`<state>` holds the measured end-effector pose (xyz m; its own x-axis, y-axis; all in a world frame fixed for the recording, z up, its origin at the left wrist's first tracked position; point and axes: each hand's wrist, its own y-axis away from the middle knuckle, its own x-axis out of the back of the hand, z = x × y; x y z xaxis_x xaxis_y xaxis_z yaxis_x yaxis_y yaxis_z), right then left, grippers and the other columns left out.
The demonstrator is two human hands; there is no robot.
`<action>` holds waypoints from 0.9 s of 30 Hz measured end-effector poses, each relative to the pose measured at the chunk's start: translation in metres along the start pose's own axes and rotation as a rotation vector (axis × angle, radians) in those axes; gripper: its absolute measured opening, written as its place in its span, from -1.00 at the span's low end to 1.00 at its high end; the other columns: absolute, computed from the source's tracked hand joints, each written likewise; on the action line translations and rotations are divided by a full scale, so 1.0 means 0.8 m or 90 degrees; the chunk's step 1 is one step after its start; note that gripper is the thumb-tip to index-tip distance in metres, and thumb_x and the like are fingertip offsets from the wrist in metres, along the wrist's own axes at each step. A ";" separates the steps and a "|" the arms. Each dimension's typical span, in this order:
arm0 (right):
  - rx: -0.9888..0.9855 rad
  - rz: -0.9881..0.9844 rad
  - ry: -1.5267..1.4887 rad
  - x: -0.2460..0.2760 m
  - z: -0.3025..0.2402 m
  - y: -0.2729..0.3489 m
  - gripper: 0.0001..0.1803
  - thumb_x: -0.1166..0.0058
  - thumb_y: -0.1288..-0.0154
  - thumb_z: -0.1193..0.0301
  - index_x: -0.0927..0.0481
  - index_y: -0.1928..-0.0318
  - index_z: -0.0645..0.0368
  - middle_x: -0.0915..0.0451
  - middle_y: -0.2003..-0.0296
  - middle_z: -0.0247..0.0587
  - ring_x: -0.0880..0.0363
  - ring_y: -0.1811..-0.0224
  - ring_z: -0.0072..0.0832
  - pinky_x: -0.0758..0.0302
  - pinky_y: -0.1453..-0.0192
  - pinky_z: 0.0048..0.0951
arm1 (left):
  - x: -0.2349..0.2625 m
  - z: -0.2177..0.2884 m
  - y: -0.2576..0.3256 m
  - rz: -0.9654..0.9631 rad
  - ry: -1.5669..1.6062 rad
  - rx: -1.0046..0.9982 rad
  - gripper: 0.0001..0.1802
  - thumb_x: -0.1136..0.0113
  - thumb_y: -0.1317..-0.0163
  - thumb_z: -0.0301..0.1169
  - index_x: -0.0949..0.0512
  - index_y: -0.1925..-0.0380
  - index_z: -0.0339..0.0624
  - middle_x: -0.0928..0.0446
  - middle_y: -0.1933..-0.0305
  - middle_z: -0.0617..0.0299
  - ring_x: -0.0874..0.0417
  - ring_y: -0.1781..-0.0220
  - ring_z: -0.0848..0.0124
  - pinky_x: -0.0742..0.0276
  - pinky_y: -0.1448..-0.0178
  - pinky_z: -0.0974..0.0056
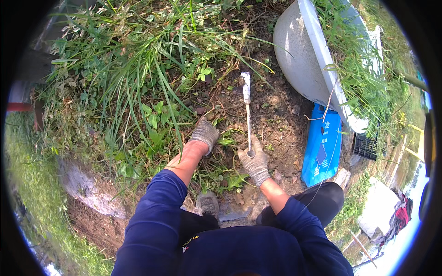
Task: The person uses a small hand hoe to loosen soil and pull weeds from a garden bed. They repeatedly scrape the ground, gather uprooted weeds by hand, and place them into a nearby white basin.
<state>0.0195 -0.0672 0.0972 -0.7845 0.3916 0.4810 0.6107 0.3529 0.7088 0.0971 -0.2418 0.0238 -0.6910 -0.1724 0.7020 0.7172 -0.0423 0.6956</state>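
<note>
My right hand (254, 164), in a pale knitted work glove, holds a narrow metal hand tool (247, 108) by its lower end. The tool has a thin rod, a hollow round end at the glove and a whitish, broader far end lying over bare soil. My left hand (205, 134), gloved alike, is closed low at the edge of the green weeds (159, 122). Its fingertips are hidden, so what it grips cannot be made out. Loose leafy weeds (228, 180) lie between my hands and my shoes.
A large white basin (299, 50) lies tipped on its side at the right, with grass around it. Below it are a blue printed bag (321, 152) and a black plastic crate (365, 146). A pale stone slab (92, 188) lies at the left.
</note>
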 end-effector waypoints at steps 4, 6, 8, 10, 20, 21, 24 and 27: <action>0.073 -0.278 0.248 0.039 -0.016 -0.055 -0.23 -0.29 -0.06 0.08 -0.38 -0.23 0.19 -0.63 0.11 -0.07 -0.57 -0.01 -0.35 -0.42 -0.17 -0.41 | -0.008 0.001 -0.005 -0.014 0.025 0.020 -0.74 -0.08 -0.15 -0.41 -0.64 0.17 -0.06 -0.65 0.11 0.19 -0.61 -0.04 0.24 -0.19 -0.30 0.00; 0.145 -0.106 0.143 0.063 -0.048 -0.105 -0.48 -0.23 -0.15 0.16 -0.55 -0.05 0.21 -0.63 0.10 -0.08 -0.59 0.01 -0.35 -0.45 -0.13 -0.41 | -0.008 0.001 -0.004 0.034 0.006 0.010 -0.75 -0.12 -0.12 -0.39 -0.64 0.18 -0.06 -0.65 0.13 0.18 -0.61 -0.04 0.24 -0.21 -0.28 0.03; 0.258 -0.019 0.001 0.075 -0.091 -0.162 -0.62 -0.14 -0.23 0.26 -0.58 0.01 0.22 -0.63 0.08 -0.05 -0.59 0.01 -0.31 -0.47 -0.09 -0.39 | -0.003 0.001 0.000 -0.011 0.024 0.010 -0.74 -0.16 -0.09 -0.39 -0.64 0.19 -0.07 -0.65 0.13 0.19 -0.60 -0.04 0.25 -0.22 -0.26 0.03; 0.366 0.207 0.069 0.075 -0.136 -0.217 -0.64 -0.09 -0.23 0.26 -0.59 0.04 0.22 -0.64 0.14 -0.03 -0.61 0.07 -0.26 -0.46 -0.10 -0.32 | 0.003 0.001 0.007 0.003 0.002 0.000 -0.77 -0.18 -0.05 -0.40 -0.65 0.25 -0.09 -0.66 0.20 0.18 -0.63 0.02 0.24 -0.26 -0.20 0.04; 0.287 0.369 0.128 0.110 -0.292 -0.390 -0.02 -0.16 -0.09 -0.14 -0.15 -0.32 0.27 -0.17 -0.32 0.15 -0.12 -0.39 -0.05 -0.11 -0.44 -0.19 | 0.002 0.000 0.018 0.105 0.076 0.009 -0.81 -0.04 -0.11 -0.45 -0.67 0.39 -0.13 -0.66 0.34 0.13 -0.67 0.16 0.20 -0.33 -0.13 0.08; 0.245 0.339 0.124 0.115 -0.302 -0.397 0.06 -0.18 -0.03 -0.19 -0.11 -0.35 0.25 -0.10 -0.35 0.15 -0.06 -0.42 -0.03 -0.09 -0.46 -0.19 | 0.003 0.000 0.018 0.095 0.078 0.014 -0.81 -0.05 -0.11 -0.45 -0.67 0.40 -0.13 -0.66 0.35 0.13 -0.67 0.16 0.21 -0.33 -0.13 0.08; 0.140 0.285 0.151 0.119 -0.324 -0.415 0.19 -0.16 0.02 -0.27 0.04 -0.41 0.22 -0.02 -0.39 0.15 -0.02 -0.44 -0.06 -0.08 -0.46 -0.18 | 0.007 0.000 0.020 0.067 0.101 0.005 -0.82 -0.05 -0.09 -0.44 -0.66 0.42 -0.11 -0.66 0.37 0.14 -0.68 0.20 0.21 -0.33 -0.13 0.10; 0.102 0.251 0.115 0.109 -0.330 -0.437 0.28 -0.18 0.09 -0.30 0.11 -0.41 0.27 -0.01 -0.37 0.22 -0.06 -0.42 -0.03 -0.12 -0.43 -0.13 | 0.015 -0.002 0.023 0.077 0.126 0.019 -0.83 -0.05 -0.08 -0.44 -0.65 0.42 -0.11 -0.66 0.39 0.13 -0.68 0.22 0.20 -0.33 -0.14 0.11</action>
<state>-0.2908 -0.3805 0.0277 -0.4858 0.3739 0.7901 0.8644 0.3394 0.3709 0.1025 -0.2464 0.0446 -0.5667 -0.3636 0.7394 0.7892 0.0184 0.6139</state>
